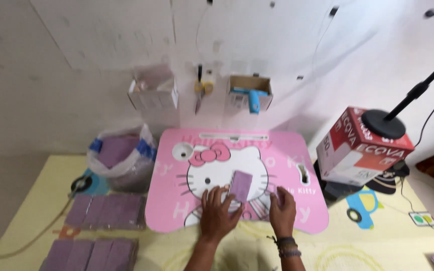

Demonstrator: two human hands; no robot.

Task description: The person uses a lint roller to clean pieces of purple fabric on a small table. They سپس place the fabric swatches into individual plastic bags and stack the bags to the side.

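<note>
A small purple rectangular packet [240, 184] stands tilted on a pink cartoon-cat lap table [277, 155]. My left hand [218, 213] rests flat on the table just below the packet, fingers spread, with the fingertips touching its lower edge. To the right, my right hand [283, 211] lies on the table; its fingers curl over something small and purple that I cannot make out. A beaded bracelet sits on the right wrist.
A clear plastic bag [121, 155] of purple packets stands left of the table. Rows of purple packets [105, 211] lie on the yellow mat [31, 200]. A red and white carton [360, 145] bears a black stand base [384, 123] at right. Cardboard boxes [249, 93] hang on the wall.
</note>
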